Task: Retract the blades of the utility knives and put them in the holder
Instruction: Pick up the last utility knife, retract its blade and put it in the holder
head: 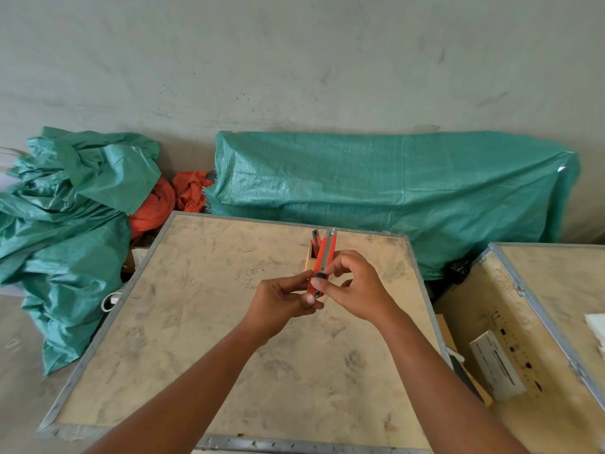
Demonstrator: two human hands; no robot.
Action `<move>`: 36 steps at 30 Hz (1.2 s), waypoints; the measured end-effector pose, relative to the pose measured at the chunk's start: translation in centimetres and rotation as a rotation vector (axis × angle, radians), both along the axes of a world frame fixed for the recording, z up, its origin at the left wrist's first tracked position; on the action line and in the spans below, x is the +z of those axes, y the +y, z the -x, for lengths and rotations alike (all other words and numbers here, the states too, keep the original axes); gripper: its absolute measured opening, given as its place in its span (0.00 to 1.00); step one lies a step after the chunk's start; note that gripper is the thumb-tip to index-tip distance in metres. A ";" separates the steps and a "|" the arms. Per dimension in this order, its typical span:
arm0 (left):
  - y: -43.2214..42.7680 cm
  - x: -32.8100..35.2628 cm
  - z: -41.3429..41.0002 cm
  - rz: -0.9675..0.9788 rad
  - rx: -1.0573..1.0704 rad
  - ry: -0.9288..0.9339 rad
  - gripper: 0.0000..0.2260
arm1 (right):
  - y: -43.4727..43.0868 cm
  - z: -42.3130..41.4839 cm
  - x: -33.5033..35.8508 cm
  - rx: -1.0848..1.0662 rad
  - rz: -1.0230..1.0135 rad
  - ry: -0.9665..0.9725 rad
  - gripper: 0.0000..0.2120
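I hold a red utility knife (326, 253) above the wooden crate top (203, 322), its metal tip pointing away from me. My left hand (281, 304) pinches the knife's near end. My right hand (352, 286) grips the body, with the thumb on the black slider. Behind the knife stands a small wooden holder (309, 261), partly hidden by the knife and my fingers. Another knife (316, 239) sticks out of the holder's top.
Green tarps (393, 191) and orange cloth (157, 208) lie beyond the crate against the grey wall. A second crate (540, 322) with a white label stands at the right. Metal edging runs around the crate's top.
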State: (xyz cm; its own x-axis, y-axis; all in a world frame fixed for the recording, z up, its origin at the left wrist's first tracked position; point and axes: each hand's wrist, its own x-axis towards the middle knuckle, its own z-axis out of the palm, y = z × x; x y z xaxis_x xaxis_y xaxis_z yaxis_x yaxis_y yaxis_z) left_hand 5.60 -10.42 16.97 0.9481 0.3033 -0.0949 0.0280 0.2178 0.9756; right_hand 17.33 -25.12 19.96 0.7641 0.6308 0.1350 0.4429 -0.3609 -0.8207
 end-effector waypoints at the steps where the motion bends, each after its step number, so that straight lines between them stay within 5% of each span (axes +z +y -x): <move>1: -0.2 0.0 -0.3 0.003 0.002 0.000 0.21 | -0.3 -0.3 0.0 0.015 0.006 0.019 0.10; 11: -2.2 -0.6 -4.1 -0.008 0.011 0.035 0.20 | -2.0 -4.6 -1.4 -0.024 -0.067 -0.046 0.14; 15: -2.5 -1.0 -6.2 -0.029 0.032 0.086 0.22 | -2.4 -7.3 -2.2 -0.067 -0.134 0.167 0.05; 23: -1.0 -3.3 -13.1 -0.300 -0.009 0.224 0.22 | -1.5 -14.2 -4.1 -0.094 -0.083 0.245 0.14; 32: 2.4 -6.3 -20.0 -0.503 0.125 0.323 0.18 | 3.7 -20.7 -8.8 -0.212 -0.053 0.101 0.10; 36: 3.5 -8.6 -21.7 -0.581 0.215 0.413 0.25 | 5.7 -22.0 -11.5 -0.244 -0.031 0.037 0.10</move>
State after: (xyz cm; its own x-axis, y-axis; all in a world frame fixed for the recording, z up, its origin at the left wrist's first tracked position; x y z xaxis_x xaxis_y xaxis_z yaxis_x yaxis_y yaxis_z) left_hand 27.34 -6.93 8.32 0.7841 0.5882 -0.1982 0.4320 -0.2878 0.8547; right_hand 39.37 -19.45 8.44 0.8981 0.4229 0.1205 0.3150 -0.4275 -0.8474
